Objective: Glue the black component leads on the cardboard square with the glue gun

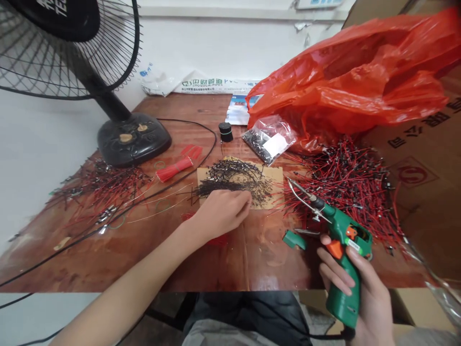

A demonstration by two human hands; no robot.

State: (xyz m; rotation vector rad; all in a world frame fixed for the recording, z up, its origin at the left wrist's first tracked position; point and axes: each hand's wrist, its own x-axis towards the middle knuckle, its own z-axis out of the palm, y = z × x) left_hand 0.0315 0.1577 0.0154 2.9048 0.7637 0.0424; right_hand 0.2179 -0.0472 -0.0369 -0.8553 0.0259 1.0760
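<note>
My right hand (pixel 367 283) is wrapped round the handle of a green soldering gun (pixel 345 269) with an orange trigger. Its metal tip and the thin feed tube beside it point up and left. My left hand (pixel 228 209) is closed, fingers curled down over the near edge of a heap of short black wires (pixel 234 180); what the fingertips pinch, if anything, is hidden. Those wires lie on a tan board (pixel 277 180). Some red wires (pixel 218 240) show partly beneath my left hand. A small green plastic piece (pixel 294 239) lies left of the soldering gun.
A big pile of red and black wires (pixel 345 182) lies at right beside a cardboard box (pixel 425 178), below a red plastic bag (pixel 342 86). At left stand a black fan (pixel 133 139), more wires (pixel 104 185) and a red bundle (pixel 176 168). A black cable crosses the table.
</note>
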